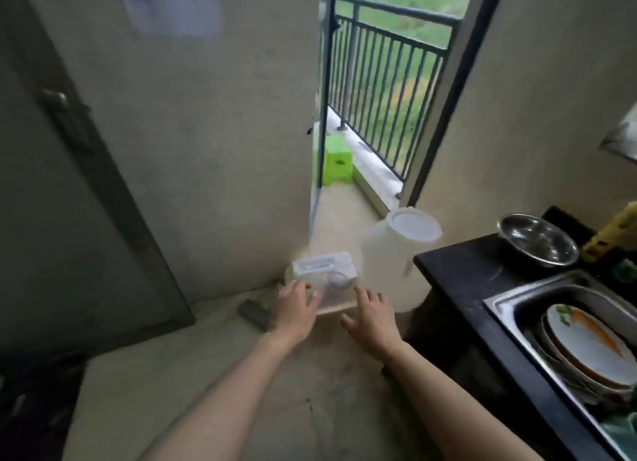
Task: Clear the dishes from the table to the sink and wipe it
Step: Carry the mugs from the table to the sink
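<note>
**Reaching both hands toward a clear box at the foot of the wall**

Two bare forearms stretch from the bottom edge toward the middle of the frame. The left hand [295,305] is at the near left corner of a clear plastic box [324,271] with a lid, which stands low down against the wall in the centre. Its fingers overlap the box's edge, but blur hides whether they grip it or only touch it. The right hand [372,317] is just to the right, near the box's right side, with its fingers spread and relaxed and holding nothing.

Just right of the box stands a big white jar [400,246] with a white lid.

In the lower right, a steel sink [496,309] is set in a black counter [458,274]. It holds a tilted stack of plates [586,343]; the top one is white with orange and green marks. Beyond the sink, at the right edge, a steel bowl [537,240] sits on the counter.

At upper centre an open doorway shows a balcony with a dark railing [386,81] and a bright green stool [336,160]. A grey door [69,184] fills the left side.
</note>
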`<state>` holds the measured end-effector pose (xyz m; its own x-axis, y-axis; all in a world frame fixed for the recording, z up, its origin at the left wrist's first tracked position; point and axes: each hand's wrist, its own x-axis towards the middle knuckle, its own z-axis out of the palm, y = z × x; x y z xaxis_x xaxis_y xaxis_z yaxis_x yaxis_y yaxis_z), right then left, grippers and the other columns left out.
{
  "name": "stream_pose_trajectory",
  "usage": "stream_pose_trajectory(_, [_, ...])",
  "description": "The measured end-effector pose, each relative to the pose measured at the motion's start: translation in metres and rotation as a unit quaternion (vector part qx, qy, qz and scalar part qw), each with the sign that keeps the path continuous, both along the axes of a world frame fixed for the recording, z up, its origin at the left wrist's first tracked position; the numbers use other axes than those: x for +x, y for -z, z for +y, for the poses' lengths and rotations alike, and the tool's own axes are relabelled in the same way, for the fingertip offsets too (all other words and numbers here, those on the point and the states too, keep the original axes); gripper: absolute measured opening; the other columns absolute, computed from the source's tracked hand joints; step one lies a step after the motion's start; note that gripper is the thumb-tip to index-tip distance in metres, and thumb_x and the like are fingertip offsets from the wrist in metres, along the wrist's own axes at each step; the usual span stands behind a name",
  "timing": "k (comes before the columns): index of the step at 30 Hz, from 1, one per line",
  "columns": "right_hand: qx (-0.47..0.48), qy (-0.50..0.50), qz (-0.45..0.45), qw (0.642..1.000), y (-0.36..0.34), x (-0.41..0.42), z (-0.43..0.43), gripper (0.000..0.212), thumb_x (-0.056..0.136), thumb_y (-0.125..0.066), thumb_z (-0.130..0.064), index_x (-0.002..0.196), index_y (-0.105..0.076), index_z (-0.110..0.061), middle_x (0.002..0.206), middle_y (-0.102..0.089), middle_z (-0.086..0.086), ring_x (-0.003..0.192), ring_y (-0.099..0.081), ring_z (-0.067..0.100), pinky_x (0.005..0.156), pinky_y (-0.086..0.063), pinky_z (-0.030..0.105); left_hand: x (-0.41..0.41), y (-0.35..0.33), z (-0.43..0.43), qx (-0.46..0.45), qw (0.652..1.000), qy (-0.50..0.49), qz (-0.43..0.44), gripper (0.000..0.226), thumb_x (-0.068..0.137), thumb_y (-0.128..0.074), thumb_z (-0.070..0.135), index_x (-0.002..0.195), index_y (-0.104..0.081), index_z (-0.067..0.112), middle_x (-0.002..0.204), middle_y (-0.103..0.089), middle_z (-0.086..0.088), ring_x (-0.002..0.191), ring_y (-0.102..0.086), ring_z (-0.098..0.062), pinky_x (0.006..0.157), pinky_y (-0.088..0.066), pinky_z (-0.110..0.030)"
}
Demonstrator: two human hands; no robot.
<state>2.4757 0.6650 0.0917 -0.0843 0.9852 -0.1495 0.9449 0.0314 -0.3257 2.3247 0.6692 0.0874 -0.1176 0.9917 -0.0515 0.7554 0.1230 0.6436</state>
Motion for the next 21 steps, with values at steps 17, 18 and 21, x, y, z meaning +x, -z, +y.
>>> stream_pose_trajectory(17, [0.008, -0.372, 0.003, 0.928, -0.038, -0.552, 0.019, 0.065, 0.088, -0.055, -0.041, 0.139, -0.030, -0.010, 0.145, -0.033, 0.008, 0.135, -0.024, 0.028, 0.109, -0.025, 0.040, -0.511, -0.049, -0.093, 0.026, 0.941, -0.334, 0.054, 0.034, 0.099, -0.041, 0.028, 0.126, -0.049, 0.009, 0.128, -0.053, -0.014, 0.121, -0.045, -0.030, 0.098, -0.038, -0.036])
stream_pose_trajectory(18, [0.010, -0.386, 0.003, 0.922, -0.043, -0.568, 0.018, 0.065, 0.088, -0.054, -0.041, 0.140, -0.029, -0.009, 0.146, -0.032, 0.008, 0.136, -0.024, 0.027, 0.109, -0.024, 0.041, -0.526, -0.051, -0.096, 0.031, 0.935, -0.347, 0.058, 0.033, 0.099, -0.041, 0.027, 0.125, -0.049, 0.008, 0.128, -0.053, -0.014, 0.121, -0.045, -0.030, 0.098, -0.037, -0.035])
stream_pose_trajectory(21, [0.025, -0.456, 0.001, 0.890, -0.049, -0.655, 0.014, 0.063, 0.089, -0.053, -0.041, 0.138, -0.030, -0.008, 0.143, -0.033, 0.010, 0.133, -0.026, 0.028, 0.108, -0.024, 0.042, -0.597, -0.055, -0.112, 0.044, 0.913, -0.401, 0.060, 0.032, 0.098, -0.043, 0.026, 0.123, -0.051, 0.007, 0.127, -0.053, -0.015, 0.119, -0.046, -0.031, 0.098, -0.039, -0.037])
